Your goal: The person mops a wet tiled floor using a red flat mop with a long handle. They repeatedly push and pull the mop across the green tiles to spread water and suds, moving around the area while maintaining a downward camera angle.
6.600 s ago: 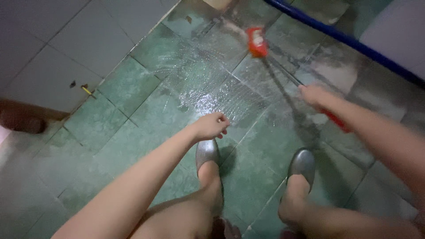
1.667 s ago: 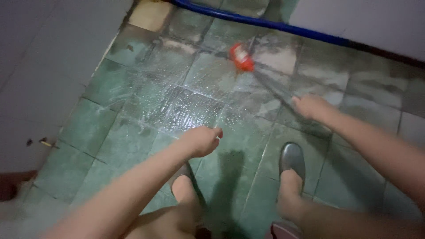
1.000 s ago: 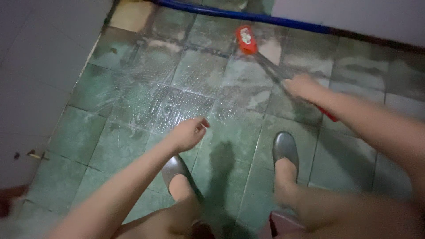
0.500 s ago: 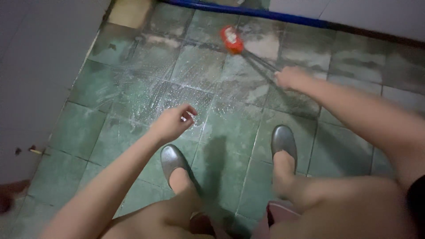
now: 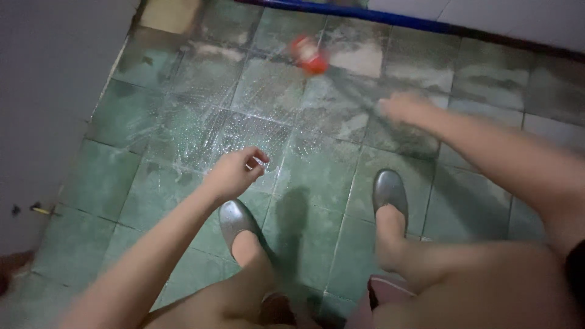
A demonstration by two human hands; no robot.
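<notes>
Long-handled brush: red head (image 5: 308, 55) sits on the wet floor at upper centre of frame, just below the blue hose (image 5: 365, 12) that runs along the top edge. Long axis runs diagonally, from the head at upper centre down-right toward the right hand (image 5: 405, 108). Head points up-left, handle end toward the person. The handle (image 5: 353, 82) is thin, dark and motion-blurred; barely readable against the tiles, and its lower end is hidden behind the hand and forearm.

Right hand, centre-right of frame, is closed round the handle in a fist, though blur smears the fingers so individual ones can't be made out. Left hand (image 5: 234, 173), at centre-left, hangs free over the floor, fingers loosely curled, thumb and forefinger close together, holding nothing.

Green tile floor (image 5: 103, 176) is wet w/ a shiny patch of water (image 5: 231, 131) at upper-centre-left, between brush head and left hand. Two grey flat shoes: left shoe (image 5: 234, 220) just under the left hand, right shoe (image 5: 390, 192) at centre-right. Legs and arms cut off by bottom and right edges. Grey wall (image 5: 49, 91) fills the left side; a small yellow-tipped bit (image 5: 39, 210) on it is too small to tell.
</notes>
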